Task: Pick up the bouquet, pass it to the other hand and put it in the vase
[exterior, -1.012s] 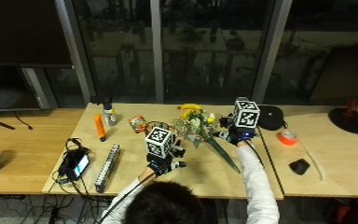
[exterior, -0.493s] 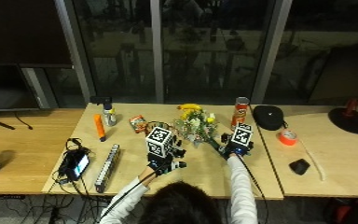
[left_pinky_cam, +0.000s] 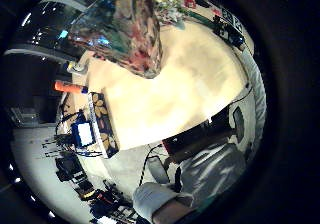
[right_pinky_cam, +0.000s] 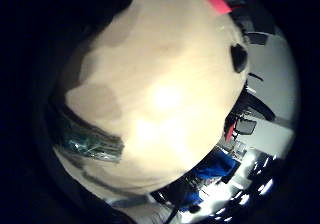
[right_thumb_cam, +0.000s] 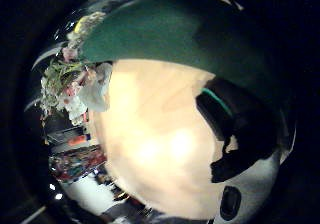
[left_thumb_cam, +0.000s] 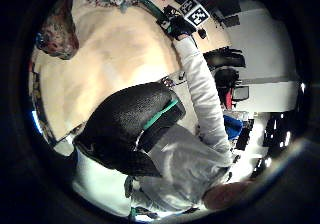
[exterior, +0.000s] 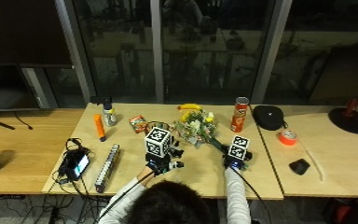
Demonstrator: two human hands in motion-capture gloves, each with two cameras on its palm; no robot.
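Your right hand (exterior: 237, 157) has lowered onto the bouquet (exterior: 197, 128) stem on the bench (exterior: 197, 175) to take hold, though its grip can't be made out, while your left hand (exterior: 161, 161) waits relaxed by the vase (left_pinky_cam: 127, 31) to receive it.

Wooden table (exterior: 197, 175), bouquet (exterior: 197, 128), vase (exterior: 156, 127), red can (exterior: 239, 114), banana (exterior: 190, 107)

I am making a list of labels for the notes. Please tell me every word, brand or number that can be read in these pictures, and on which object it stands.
None can be read.
Red can: print too small to read.
Snack packet: print blurred.
Long patterned box: only a pattern shows, no letters.
Orange tube: no text shows.
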